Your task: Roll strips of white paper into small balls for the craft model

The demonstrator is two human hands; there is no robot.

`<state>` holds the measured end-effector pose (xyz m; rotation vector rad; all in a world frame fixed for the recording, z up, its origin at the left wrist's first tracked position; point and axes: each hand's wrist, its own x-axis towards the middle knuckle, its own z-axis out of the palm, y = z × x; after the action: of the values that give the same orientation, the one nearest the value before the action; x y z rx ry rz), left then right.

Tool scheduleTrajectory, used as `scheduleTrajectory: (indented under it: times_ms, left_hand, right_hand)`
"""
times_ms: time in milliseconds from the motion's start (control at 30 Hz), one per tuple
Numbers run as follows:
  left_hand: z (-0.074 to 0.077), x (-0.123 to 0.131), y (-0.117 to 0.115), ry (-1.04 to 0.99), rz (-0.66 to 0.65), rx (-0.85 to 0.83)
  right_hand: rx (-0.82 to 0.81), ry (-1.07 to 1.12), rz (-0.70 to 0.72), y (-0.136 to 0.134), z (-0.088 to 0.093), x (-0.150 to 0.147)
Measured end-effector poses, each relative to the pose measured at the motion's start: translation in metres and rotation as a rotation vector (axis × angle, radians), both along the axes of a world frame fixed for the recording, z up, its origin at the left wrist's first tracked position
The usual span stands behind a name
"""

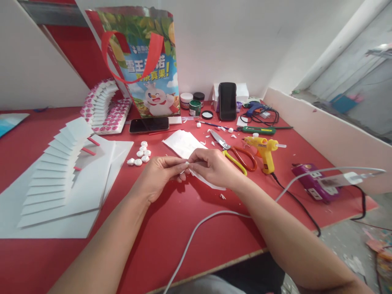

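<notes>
My left hand (pixel 163 171) and my right hand (pixel 210 165) meet above the middle of the red table. Their thumbs and fingertips pinch a small white piece (pixel 187 163), mostly covered by the fingers, so its exact shape and material are unclear. Under and behind the hands lies a white sheet (pixel 185 143). Left of my left hand sit several small white rolled rosettes (pixel 140 154) in a loose cluster. Scissors with red and yellow handles (pixel 245 158) rest just beyond my right hand.
A yellow glue gun (pixel 263 151) stands at the right near a purple power strip (pixel 315 181). Its cord and a white cable (pixel 208 214) cross the table. Left is a fanned white stepped model (pixel 55 171). Behind are a printed bag (pixel 150 65), phone (pixel 149 125) and paint jars (pixel 194 108).
</notes>
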<state>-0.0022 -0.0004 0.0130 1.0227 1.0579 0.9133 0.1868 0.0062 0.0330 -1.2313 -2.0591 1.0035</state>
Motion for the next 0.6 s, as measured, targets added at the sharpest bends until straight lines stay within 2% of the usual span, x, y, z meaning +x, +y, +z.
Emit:
scheduleTrajectory:
  times_ms: [167, 333, 500, 600]
  left_hand:
    - [0.001, 0.007, -0.005, 0.212, 0.055, 0.175]
    - [-0.003, 0.007, -0.003, 0.253, 0.098, 0.214]
    - [-0.005, 0.005, 0.002, 0.231, 0.144, 0.215]
    - [-0.004, 0.004, 0.002, 0.215, 0.143, 0.205]
  right_hand:
    - [0.026, -0.054, -0.047, -0.001, 0.001, -0.002]
    - [-0.027, 0.037, -0.089, 0.001, 0.001, -0.003]
    - [-0.376, 0.232, -0.218, 0.011, 0.002, 0.006]
    - [-0.656, 0.384, -0.144, 0.013, 0.004, 0.009]
